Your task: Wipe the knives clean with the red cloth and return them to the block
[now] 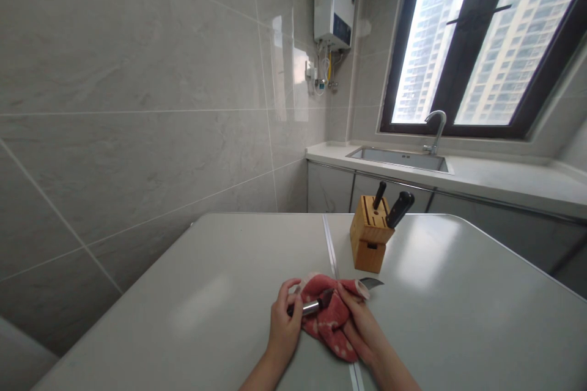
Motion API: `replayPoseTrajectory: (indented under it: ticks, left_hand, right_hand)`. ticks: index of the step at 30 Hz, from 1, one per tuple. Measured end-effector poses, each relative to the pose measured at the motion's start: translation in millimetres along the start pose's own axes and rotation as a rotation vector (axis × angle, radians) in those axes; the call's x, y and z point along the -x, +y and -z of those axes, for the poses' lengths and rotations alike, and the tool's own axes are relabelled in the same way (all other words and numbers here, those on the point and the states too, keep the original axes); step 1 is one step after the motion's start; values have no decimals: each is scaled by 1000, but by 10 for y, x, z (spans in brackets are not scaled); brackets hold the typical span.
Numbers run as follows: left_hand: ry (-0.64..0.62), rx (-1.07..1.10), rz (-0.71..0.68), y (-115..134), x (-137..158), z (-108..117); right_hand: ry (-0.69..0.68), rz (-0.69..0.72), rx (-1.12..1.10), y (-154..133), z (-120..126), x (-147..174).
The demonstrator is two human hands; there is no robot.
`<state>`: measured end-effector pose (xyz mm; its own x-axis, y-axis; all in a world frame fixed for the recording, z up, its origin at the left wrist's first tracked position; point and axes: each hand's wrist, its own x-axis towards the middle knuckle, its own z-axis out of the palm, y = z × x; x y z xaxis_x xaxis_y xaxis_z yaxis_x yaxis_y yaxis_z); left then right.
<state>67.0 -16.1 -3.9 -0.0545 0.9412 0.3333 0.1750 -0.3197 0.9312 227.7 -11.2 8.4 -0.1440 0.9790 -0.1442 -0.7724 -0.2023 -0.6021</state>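
Observation:
My left hand [285, 317] is closed around the dark handle end of a knife [310, 307], whose handle has a shiny metal band. A red cloth with pale spots [329, 319] is wrapped over the blade, and only the curved tip shows past its right side. My right hand [361, 325] pinches the cloth around the blade, thumb on top, with the lower fingers partly hidden under the fabric. Just beyond my hands stands a wooden knife block [367, 238] with two black-handled knives in it, one small and upright, the other larger and leaning right.
The white table [229, 269] has a metal seam running away from me. Behind it, a counter holds a sink [398, 157] with a curved faucet [436, 128] below a window. A tiled wall [160, 153] borders the left side, and a water heater [334, 0] hangs in the corner.

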Motion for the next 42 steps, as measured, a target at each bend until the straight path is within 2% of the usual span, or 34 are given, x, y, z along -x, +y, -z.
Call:
replayPoseTrajectory:
  ticks: [15,19,31,34,39,42]
  left_hand:
    - [51,-18,5,-35,2,6]
    - [64,-14,7,-27,-7,10]
    - [179,110,62,38,-41,30]
    - [163,100,34,24,-49,38]
    - [25,95,-6,-13,-58,2]
    - [-3,86,3,-17,-57,-3]
  right_hand:
    - [11,19,23,-1,1,4]
    - [50,24,-7,-2,14,-3]
    - [65,27,-41,10,33,-26]
    - [65,3,-49,2,40,-33]
    - [48,-10,-44,-11,79,-39]
    - [44,-11,-57,-4,101,-42]
